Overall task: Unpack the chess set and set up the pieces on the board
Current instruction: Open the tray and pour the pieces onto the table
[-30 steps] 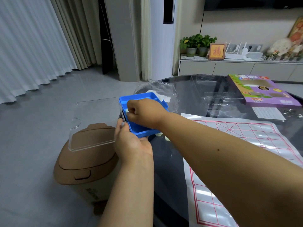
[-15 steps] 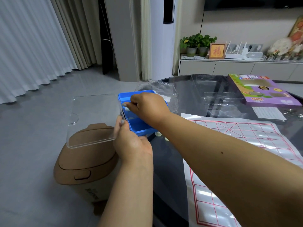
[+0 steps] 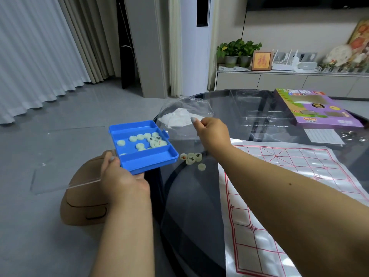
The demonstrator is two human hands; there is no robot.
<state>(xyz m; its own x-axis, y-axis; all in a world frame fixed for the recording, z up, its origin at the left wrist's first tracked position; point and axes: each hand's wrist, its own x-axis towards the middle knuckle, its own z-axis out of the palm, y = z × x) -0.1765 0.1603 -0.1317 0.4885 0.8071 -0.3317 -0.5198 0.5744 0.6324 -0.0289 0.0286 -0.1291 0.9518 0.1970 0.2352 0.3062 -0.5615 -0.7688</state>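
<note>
**Blue tray tipped at the table edge, a few discs already out**

Left hand (image 3: pixel 121 176) reached forward, gripping the near-left corner of the blue plastic compartment tray (image 3: pixel 148 161) plus its clear lid (image 3: pixel 60 176). Right hand (image 3: pixel 212 132) hovered over the round glass table (image 3: pixel 199 196) with fingers curled; couldn't tell if it held anything. Roughly a dozen pale round chess discs (image 3: pixel 147 139) sat in the tray, five loose discs (image 3: pixel 192 157) just right of it. Red-lined board sheet (image 3: pixel 279 176) lay further right.

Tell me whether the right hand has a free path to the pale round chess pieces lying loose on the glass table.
Probably yes. The right hand hovers just above and beyond the pale round chess pieces on the glass table, nothing lies between them, and the blue plastic tray sits off to the side.
</note>
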